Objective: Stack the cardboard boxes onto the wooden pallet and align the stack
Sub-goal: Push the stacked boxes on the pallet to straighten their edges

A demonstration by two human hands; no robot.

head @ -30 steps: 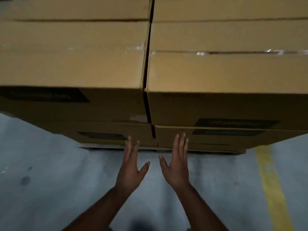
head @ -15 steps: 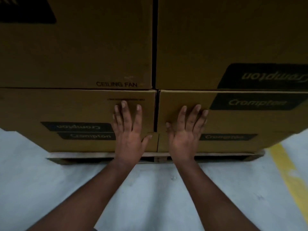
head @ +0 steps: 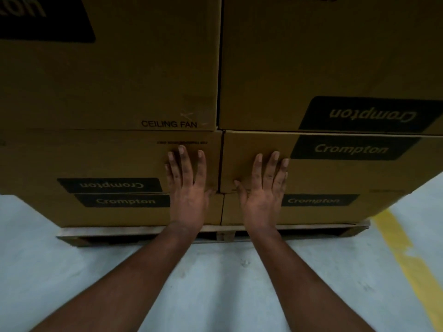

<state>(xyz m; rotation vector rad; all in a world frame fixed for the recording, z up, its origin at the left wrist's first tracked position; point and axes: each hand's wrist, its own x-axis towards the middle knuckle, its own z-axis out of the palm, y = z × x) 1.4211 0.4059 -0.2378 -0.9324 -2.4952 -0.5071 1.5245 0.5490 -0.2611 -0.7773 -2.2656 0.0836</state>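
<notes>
Both hands, left hand point(head: 188, 188) and right hand point(head: 262, 190), lie flat and open, fingers spread, holding nothing, pressed on the middle-row ceiling fan boxes point(head: 335, 173) at frame centre, stacked on the wooden pallet point(head: 143, 232). Likely heavy, stiff cardboard: push with flat palms near the seam.

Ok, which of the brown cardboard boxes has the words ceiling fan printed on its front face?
The upper-left brown cardboard box, directly above the box under the left hand. "CEILING FAN" sits at its lower right corner; the other faces in view show only Crompton labels or small print too blurred to read.

Brown cardboard boxes point(head: 107, 161) (Crompton labels) sit stacked in two columns on the wooden pallet point(head: 134, 232).
</notes>
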